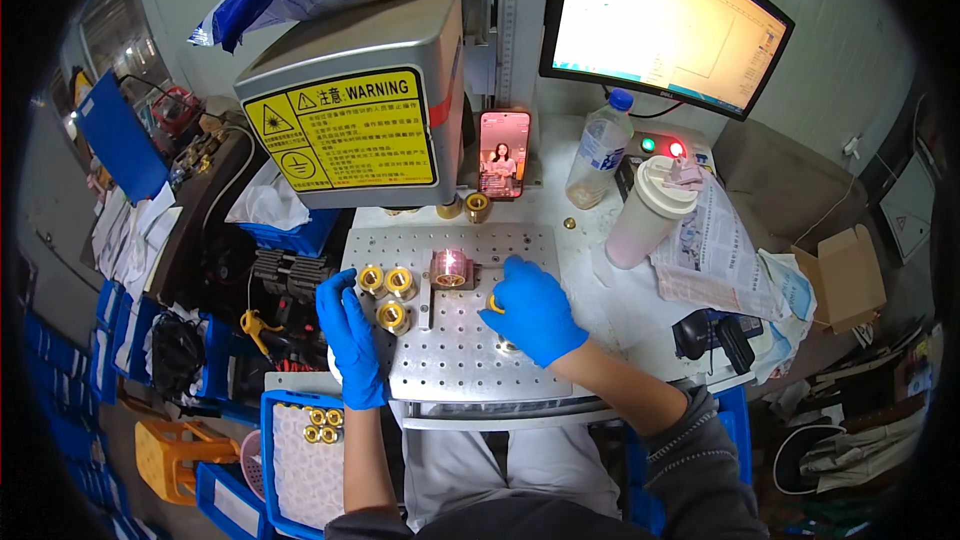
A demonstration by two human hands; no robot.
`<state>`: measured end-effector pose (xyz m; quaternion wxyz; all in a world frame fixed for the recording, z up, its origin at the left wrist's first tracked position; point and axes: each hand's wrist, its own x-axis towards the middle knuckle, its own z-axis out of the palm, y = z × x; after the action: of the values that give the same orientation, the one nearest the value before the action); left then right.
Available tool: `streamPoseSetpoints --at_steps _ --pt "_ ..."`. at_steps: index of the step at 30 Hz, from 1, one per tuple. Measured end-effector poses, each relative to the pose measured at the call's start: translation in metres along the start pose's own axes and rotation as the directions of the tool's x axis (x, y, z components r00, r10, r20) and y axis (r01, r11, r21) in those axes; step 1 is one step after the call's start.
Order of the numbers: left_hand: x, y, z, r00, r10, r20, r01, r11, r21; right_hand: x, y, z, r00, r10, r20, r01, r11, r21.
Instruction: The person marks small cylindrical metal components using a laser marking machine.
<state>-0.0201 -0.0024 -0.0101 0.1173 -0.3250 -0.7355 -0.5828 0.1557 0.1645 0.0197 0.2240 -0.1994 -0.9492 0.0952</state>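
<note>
Brass fittings (pixel 398 283) stand on a holed metal plate (pixel 455 355), three of them grouped toward its left side. Just left of that group, the left hand (pixel 350 335) is loose and open, holding nothing that shows. Further right, past a small upright metal bar (pixel 426 305), another fitting (pixel 451 278) sits under a reddish light (pixel 449 256). Right of it, the right hand (pixel 537 315) is curled round one more fitting (pixel 495 302), largely covered by it. To handle these well, I would grip the outer wall, set each piece down level, and keep fingers clear of the lit spot.

Around the work, a blue tray (pixel 268 450) at lower left holds more fittings. A bulky grey box (pixel 370 35) with a yellow label (pixel 400 130) looms beyond the plate, so reaching there looks cramped. Rightward come a propped phone (pixel 505 155), a bottle (pixel 600 155), a lidded cup (pixel 645 220) and rumpled newspaper (pixel 715 250), crowding the space beyond the right hand.
</note>
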Motion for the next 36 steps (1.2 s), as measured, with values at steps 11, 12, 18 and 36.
streamPoseSetpoints --at_steps 11,12,18,36 --pt "0.001 0.002 0.001 1.000 0.001 0.003 -0.002 1.000 0.025 0.095 0.053 0.027 0.760 0.299 0.577 -0.647 0.268 0.714" --pt "0.002 0.002 0.000 1.000 0.000 0.003 0.000 1.000 0.031 0.096 0.051 0.030 0.721 0.317 0.617 -0.684 0.183 0.706" --pt "0.000 0.009 0.001 1.000 0.004 -0.001 -0.004 1.000 0.021 0.086 0.056 0.043 0.775 0.261 0.575 -0.587 -0.042 0.809" --pt "0.018 0.037 0.010 0.915 0.236 0.328 -0.349 0.871 0.347 0.087 0.047 0.028 0.748 0.195 0.634 -0.655 0.071 0.752"
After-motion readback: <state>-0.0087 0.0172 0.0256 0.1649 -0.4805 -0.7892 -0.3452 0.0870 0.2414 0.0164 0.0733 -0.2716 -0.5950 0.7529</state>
